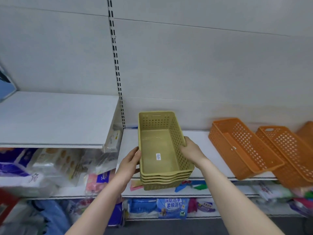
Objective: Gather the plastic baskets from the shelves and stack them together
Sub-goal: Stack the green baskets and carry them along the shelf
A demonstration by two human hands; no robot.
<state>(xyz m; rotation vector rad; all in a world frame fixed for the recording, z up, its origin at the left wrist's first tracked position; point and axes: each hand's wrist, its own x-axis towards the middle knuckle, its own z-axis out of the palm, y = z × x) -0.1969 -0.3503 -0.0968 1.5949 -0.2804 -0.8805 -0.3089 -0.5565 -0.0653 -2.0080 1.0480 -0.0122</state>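
Observation:
A nested stack of several olive-green perforated plastic baskets (159,146) sits at the front of the white shelf (199,139), overhanging its edge. A small white label lies on the floor of the top basket. My left hand (131,161) grips the stack's left wall, and my right hand (191,150) grips its right wall. To the right, an orange perforated basket (237,150) lies on the same shelf, with a second orange basket (288,150) beside it, both angled. A third orange basket (307,131) shows partly at the right edge.
A higher white shelf (55,119) juts out at the left, beside a slotted upright rail (116,65). Below the shelves lie packs of tissue and paper goods (55,167) and blue detergent bags (172,207). A grey back panel stands behind.

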